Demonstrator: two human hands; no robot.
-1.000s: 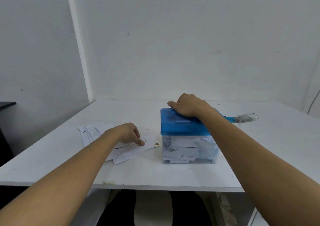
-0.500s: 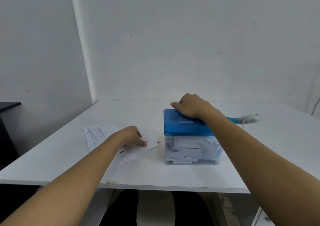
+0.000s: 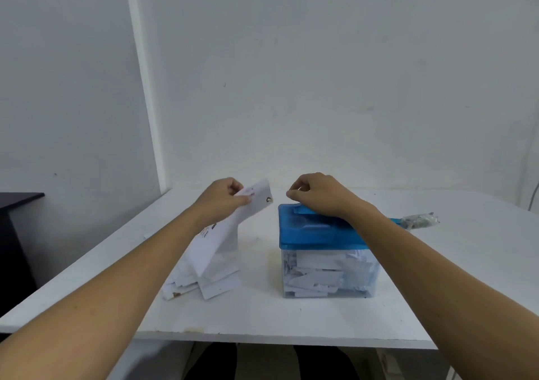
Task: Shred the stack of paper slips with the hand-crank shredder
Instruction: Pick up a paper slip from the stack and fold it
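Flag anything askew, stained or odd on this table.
The stack of slips left of the shredder lies fanned and askew. Its lowest slip has a brown-stained near corner; the slip held by the left hand carries a brown mark too.

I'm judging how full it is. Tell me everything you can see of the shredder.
The shredder is a box: a translucent blue lid over a clear bin mostly full of white paper pieces. It stands upright on the table, right of the slip pile. Its crank sticks out right. The right hand hangs curled over the lid's far edge.
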